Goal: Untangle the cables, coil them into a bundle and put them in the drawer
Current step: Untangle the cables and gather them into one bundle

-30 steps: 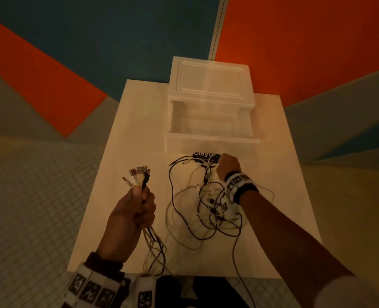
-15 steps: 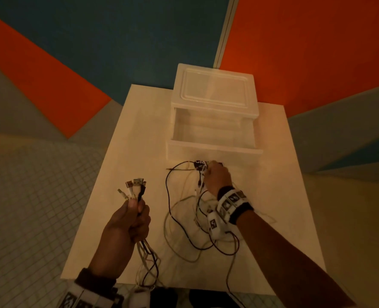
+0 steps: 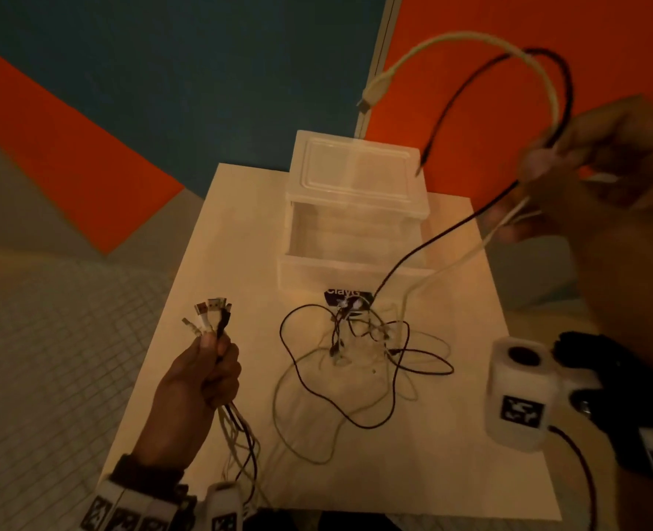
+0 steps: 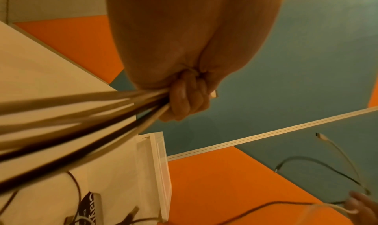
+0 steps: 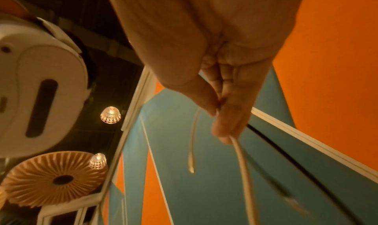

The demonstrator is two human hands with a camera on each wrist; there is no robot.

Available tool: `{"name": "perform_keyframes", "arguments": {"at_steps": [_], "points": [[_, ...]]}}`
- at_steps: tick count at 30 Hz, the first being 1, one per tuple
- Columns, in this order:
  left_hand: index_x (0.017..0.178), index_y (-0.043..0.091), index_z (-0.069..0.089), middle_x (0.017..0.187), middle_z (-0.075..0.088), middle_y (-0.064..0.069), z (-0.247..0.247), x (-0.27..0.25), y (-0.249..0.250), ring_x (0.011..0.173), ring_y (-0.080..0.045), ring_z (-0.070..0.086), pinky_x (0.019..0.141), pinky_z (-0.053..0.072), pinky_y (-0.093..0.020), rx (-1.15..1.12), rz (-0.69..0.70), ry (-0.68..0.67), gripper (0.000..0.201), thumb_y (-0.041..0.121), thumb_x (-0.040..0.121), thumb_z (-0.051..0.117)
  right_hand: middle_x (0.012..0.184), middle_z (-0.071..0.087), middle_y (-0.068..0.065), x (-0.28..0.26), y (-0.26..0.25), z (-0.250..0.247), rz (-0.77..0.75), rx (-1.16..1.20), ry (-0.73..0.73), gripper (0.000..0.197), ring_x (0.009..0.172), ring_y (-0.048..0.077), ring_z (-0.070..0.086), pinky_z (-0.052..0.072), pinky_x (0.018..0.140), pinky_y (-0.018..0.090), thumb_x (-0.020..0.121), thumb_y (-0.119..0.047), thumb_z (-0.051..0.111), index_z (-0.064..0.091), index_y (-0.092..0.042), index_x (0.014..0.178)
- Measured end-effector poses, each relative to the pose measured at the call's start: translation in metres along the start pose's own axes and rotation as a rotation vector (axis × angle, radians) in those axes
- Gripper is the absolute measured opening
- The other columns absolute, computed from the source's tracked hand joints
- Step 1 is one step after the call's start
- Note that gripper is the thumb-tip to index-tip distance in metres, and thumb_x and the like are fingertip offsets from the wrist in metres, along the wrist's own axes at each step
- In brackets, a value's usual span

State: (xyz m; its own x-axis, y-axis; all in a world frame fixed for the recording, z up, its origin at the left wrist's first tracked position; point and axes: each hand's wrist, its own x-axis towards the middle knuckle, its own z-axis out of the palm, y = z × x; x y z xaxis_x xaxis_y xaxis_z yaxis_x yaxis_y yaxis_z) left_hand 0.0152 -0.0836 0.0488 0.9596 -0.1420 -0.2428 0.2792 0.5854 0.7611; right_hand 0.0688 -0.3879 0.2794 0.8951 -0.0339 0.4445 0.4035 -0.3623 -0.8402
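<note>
My left hand [image 3: 202, 371] grips a bunch of white and black cable ends [image 3: 211, 314] upright over the table's left side; the fist shows in the left wrist view [image 4: 184, 97] with the cords running out of it. My right hand [image 3: 585, 166] is raised high at the right and pinches a white cable [image 3: 470, 38] and a black cable [image 3: 466, 86], whose free ends arc over it. Both cords run down to the tangled pile [image 3: 359, 346] on the table. The right wrist view shows the thumb and fingers [image 5: 220, 112] pinching the cords. The clear drawer [image 3: 355, 239] stands pulled out.
The drawer unit [image 3: 355, 166] sits at the back of the white table [image 3: 240, 231], against orange and blue wall panels. A dark label [image 3: 346, 295] lies just in front of the drawer. Tiled floor lies to the left of the table.
My right hand has risen from the pile near the drawer front to high at the right, lifting a white and a black cable end with it. The left hand has kept its hold.
</note>
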Motion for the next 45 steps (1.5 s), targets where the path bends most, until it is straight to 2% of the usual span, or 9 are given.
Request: {"name": "perform_keyframes", "arguments": {"at_steps": [3, 8, 13, 20, 24, 30, 34, 38, 45], "points": [[0.079, 0.013, 0.047, 0.065, 0.027, 0.004, 0.004, 0.0, -0.002, 0.049, -0.005, 0.02, 0.044, 0.018, -0.023, -0.006, -0.001, 0.034, 0.029, 0.028, 0.101, 0.034, 0.081, 0.058, -0.004, -0.022, 0.033, 0.025, 0.106, -0.034, -0.044, 0.017, 0.063, 0.005, 0.067, 0.054, 0.056, 0.02, 0.09, -0.023, 0.057, 0.055, -0.034, 0.078], [0.08, 0.012, 0.046, 0.064, 0.027, 0.003, 0.006, 0.002, -0.003, 0.049, -0.006, 0.019, 0.044, 0.016, -0.025, 0.01, -0.004, 0.042, 0.031, 0.026, 0.103, 0.03, 0.082, 0.053, 0.008, -0.054, 0.096, 0.053, 0.458, -0.109, -0.154, 0.013, 0.059, 0.019, 0.069, 0.06, 0.062, 0.051, 0.094, -0.003, 0.057, 0.057, -0.007, 0.082], [0.081, 0.013, 0.048, 0.063, 0.03, 0.005, 0.002, 0.004, -0.004, 0.048, -0.004, 0.023, 0.044, 0.016, -0.024, -0.004, -0.01, 0.04, 0.031, 0.027, 0.102, 0.031, 0.086, 0.057, 0.017, -0.021, 0.08, 0.036, 0.32, 0.072, -0.068, 0.011, 0.062, 0.029, 0.071, 0.06, 0.056, 0.035, 0.093, -0.001, 0.059, 0.055, -0.003, 0.082], [0.08, 0.013, 0.047, 0.062, 0.031, 0.005, 0.004, 0.005, -0.013, 0.047, -0.004, 0.023, 0.044, 0.016, -0.024, 0.017, -0.038, 0.027, 0.03, 0.028, 0.101, 0.033, 0.092, 0.068, 0.004, -0.101, 0.222, 0.068, 0.665, -0.28, -0.543, 0.022, 0.082, 0.023, 0.068, 0.057, 0.076, 0.046, 0.084, -0.022, 0.069, 0.063, -0.011, 0.102], [0.081, 0.013, 0.046, 0.063, 0.029, 0.005, 0.001, 0.003, -0.013, 0.048, -0.005, 0.021, 0.045, 0.016, -0.025, 0.046, -0.043, 0.03, 0.029, 0.031, 0.1, 0.035, 0.089, 0.065, 0.007, -0.148, 0.268, 0.059, 0.804, -0.727, -0.788, 0.012, 0.086, 0.025, 0.065, 0.053, 0.074, 0.034, 0.089, -0.017, 0.054, 0.057, -0.015, 0.078], [0.081, 0.013, 0.044, 0.063, 0.027, 0.005, 0.005, 0.005, -0.015, 0.049, -0.005, 0.02, 0.045, 0.016, -0.025, 0.07, -0.058, 0.019, 0.027, 0.032, 0.099, 0.038, 0.123, 0.059, 0.01, -0.212, 0.296, 0.078, 1.005, -0.835, -0.82, 0.046, 0.108, 0.026, 0.059, 0.045, 0.077, 0.026, 0.096, -0.048, 0.045, 0.054, -0.009, 0.119], [0.081, 0.012, 0.044, 0.064, 0.025, 0.003, 0.009, 0.006, -0.013, 0.049, -0.006, 0.019, 0.045, 0.017, -0.024, 0.09, -0.07, 0.031, 0.028, 0.029, 0.101, 0.034, 0.107, 0.067, 0.013, -0.198, 0.279, 0.078, 1.059, -0.672, -0.666, 0.022, 0.093, 0.025, 0.066, 0.054, 0.076, 0.029, 0.094, -0.022, 0.05, 0.062, -0.007, 0.104], [0.081, 0.012, 0.044, 0.065, 0.024, 0.003, 0.008, 0.007, -0.009, 0.049, -0.007, 0.019, 0.045, 0.017, -0.025, 0.079, -0.062, 0.027, 0.028, 0.029, 0.101, 0.035, 0.05, 0.056, 0.01, -0.142, 0.177, 0.034, 0.917, -0.117, -0.351, 0.022, 0.044, 0.021, 0.061, 0.049, 0.051, 0.035, 0.088, 0.009, 0.041, 0.06, -0.002, 0.084], [0.081, 0.012, 0.044, 0.064, 0.026, 0.002, 0.024, 0.015, 0.002, 0.05, -0.008, 0.017, 0.043, 0.019, -0.024, 0.078, -0.027, -0.059, 0.048, 0.052, 0.078, 0.07, 0.055, 0.06, 0.002, -0.055, -0.009, -0.051, 0.259, -0.143, -0.137, 0.015, 0.043, 0.014, 0.056, 0.051, 0.045, 0.027, 0.091, -0.032, 0.059, 0.066, -0.023, 0.08]]}}
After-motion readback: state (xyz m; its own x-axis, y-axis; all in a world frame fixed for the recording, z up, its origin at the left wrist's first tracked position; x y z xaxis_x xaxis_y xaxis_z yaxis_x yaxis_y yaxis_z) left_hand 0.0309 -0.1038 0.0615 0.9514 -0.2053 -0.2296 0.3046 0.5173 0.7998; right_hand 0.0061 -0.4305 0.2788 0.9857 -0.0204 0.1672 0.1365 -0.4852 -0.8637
